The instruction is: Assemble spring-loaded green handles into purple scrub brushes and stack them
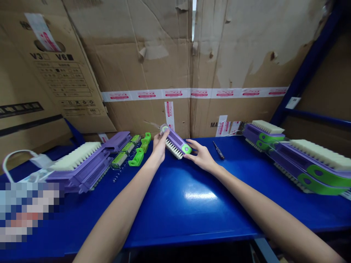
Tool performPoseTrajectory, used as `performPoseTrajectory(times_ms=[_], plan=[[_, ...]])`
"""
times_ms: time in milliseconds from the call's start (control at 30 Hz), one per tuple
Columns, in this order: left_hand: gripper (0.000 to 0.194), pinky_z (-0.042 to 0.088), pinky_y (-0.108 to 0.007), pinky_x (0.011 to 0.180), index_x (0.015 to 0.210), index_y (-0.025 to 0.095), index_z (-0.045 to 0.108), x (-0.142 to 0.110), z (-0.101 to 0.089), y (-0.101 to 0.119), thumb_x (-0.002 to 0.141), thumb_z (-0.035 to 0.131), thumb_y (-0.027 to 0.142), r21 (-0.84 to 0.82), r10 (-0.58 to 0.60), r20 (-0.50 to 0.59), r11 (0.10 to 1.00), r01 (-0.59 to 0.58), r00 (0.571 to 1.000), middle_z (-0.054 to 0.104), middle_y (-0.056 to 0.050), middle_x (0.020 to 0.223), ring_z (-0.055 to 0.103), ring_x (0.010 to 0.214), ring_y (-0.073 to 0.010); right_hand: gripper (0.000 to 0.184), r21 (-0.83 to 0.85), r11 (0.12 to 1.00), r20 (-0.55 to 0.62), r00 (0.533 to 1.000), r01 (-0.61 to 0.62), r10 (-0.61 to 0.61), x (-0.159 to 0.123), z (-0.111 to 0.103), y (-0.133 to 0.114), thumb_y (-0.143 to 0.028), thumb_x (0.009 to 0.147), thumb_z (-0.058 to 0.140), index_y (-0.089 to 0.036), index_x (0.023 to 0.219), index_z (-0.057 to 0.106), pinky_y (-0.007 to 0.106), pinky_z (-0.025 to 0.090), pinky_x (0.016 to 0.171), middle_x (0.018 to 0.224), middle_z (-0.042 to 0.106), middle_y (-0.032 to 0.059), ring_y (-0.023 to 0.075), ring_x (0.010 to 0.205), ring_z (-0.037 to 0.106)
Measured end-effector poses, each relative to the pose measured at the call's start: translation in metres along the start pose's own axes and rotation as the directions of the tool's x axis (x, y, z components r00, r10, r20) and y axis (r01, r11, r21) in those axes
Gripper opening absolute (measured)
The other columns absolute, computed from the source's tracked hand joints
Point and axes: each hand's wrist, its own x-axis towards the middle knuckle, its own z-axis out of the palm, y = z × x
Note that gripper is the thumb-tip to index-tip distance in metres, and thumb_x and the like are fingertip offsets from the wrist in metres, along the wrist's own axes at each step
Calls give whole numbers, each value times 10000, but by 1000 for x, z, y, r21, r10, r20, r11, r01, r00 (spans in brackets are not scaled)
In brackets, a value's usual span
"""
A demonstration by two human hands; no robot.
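Observation:
A purple brush with cream bristles on its lower side and a green end cap is held up over the middle of the table. My left hand is closed around its far left end, where some clear plastic shows. At the green cap, my right hand has its fingers above and its thumb below, gripping that end. A slim dark screwdriver lies on the table to the right of my right hand. Left of my left hand are loose bright green end caps.
Small clear-and-green parts and a row of screws lie left of centre. Purple housings with a bristle block and a white charger stand at the left. Stacked brushes fill the right. Cardboard walls the back.

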Motion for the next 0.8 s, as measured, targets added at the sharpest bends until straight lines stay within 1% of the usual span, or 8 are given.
performPoseTrajectory(times_ms=[100,167,300,433,533,633,733,800], plan=[[554,468,-302,897,1042,162,536,-6,5,2,596,797,363,-3,76,13,997,-76,997,652,-79,1044,615,983,-180,625,-100,993,2,998,60,-60,-1,1,-4,-351,688,736,-230,1266,531,434,449,983,1174,643,81,247,1106,595],[616,463,-336,924,1118,168,500,-13,11,6,605,794,343,25,101,127,994,-104,987,636,-95,1106,602,1040,-198,657,-135,986,-13,995,94,-97,-1,2,-9,-376,716,712,-205,1308,483,441,449,983,1244,594,110,254,1135,571],[682,430,-372,982,1229,160,479,-30,24,12,641,771,345,136,94,402,978,-161,911,591,-125,1227,541,1162,-239,803,-115,983,-32,988,146,-151,-1,1,-17,-406,727,705,-221,1407,320,454,426,1014,1412,435,126,271,1255,468],[658,404,-364,1008,1264,167,492,-35,28,15,696,724,405,309,134,503,895,-323,854,563,-122,1282,526,1183,-246,973,-49,995,-74,993,89,-93,0,0,-18,-449,698,729,-231,1460,164,470,444,994,1389,445,147,286,1210,511],[610,399,-383,998,1265,163,502,-23,21,19,764,634,484,515,196,476,727,-453,857,570,-133,1258,538,1148,-249,1100,-59,997,-140,989,48,-56,2,0,-12,-467,661,755,-219,1476,59,498,467,951,1346,468,180,303,1143,557],[488,354,-421,1024,1188,154,556,-3,7,28,842,503,494,750,340,368,442,-492,865,587,-138,1204,497,1164,-266,1145,-149,986,-189,977,76,-104,4,-1,-3,-476,646,763,-225,1481,21,539,429,980,1379,425,192,326,1205,503],[490,357,-481,986,1188,137,549,20,-14,41,835,491,471,949,339,213,150,-276,916,554,-188,1210,445,1189,-341,1154,-209,974,-205,970,85,-129,6,-4,3,-470,654,758,-226,1483,-7,565,402,1000,1380,419,197,335,1240,467],[492,361,-498,962,1197,120,534,34,-30,50,827,485,440,992,329,123,-16,-124,936,520,-224,1227,425,1196,-373,1147,-217,973,-207,970,81,-127,6,-5,5,-458,660,755,-230,1483,-12,576,402,996,1374,427,197,338,1233,473]])
